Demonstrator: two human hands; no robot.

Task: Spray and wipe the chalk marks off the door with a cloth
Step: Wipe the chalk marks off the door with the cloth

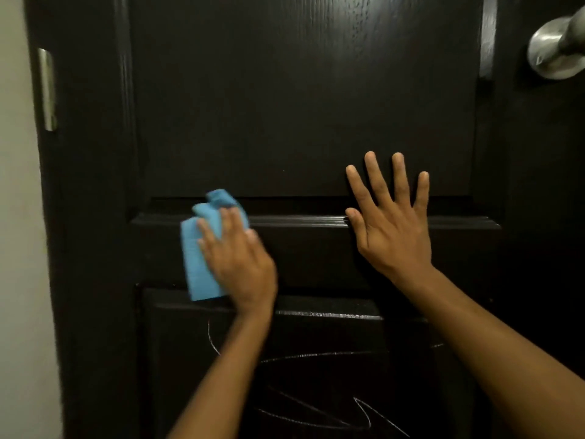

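While fingers (232, 217) press it, cloth (198, 258) covers door (300, 106) rail.

Left hand (239, 261) blurred, fingers (228, 223) extended forward; right hand (391, 228) flat, spread wide.

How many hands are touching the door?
2. The left hand presses a blue cloth against the dark wooden door; the right hand lies flat on it, fingers spread.
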